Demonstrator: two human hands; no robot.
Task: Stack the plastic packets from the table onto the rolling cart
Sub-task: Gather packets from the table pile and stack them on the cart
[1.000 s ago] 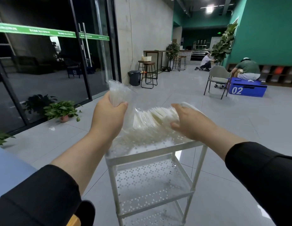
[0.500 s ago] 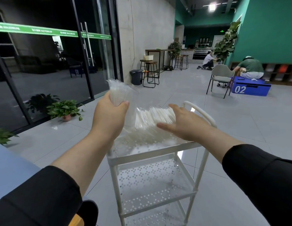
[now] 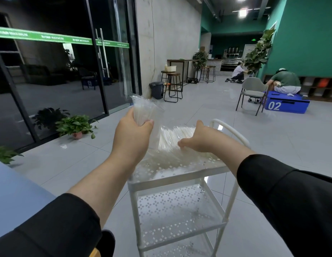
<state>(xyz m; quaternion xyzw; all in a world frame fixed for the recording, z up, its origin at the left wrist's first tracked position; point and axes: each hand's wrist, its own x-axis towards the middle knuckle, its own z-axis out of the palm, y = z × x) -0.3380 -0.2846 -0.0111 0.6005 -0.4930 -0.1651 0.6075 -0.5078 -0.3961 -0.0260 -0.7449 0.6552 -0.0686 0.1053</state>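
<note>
A white rolling cart (image 3: pixel 180 184) with perforated shelves stands on the grey floor. On its top shelf lies a stack of clear plastic packets (image 3: pixel 172 141). Above the cart's near left corner, the left hand (image 3: pixel 132 135) clasps an upright packet (image 3: pixel 143 112) in curled fingers. Over the stack, the right hand (image 3: pixel 200 140) rests flat and relaxed, pressing the packets square. This looks like the stacking step; next, the held packet likely needs laying level on the stack and letting go

A potted plant (image 3: pixel 76 127) sits lower left by the glass doors (image 3: pixel 98 71); a grey bin (image 3: pixel 156 89), wooden stools (image 3: pixel 173 86), a grey chair (image 3: pixel 252 93) and a blue box (image 3: pixel 285 104) stand beyond.
</note>
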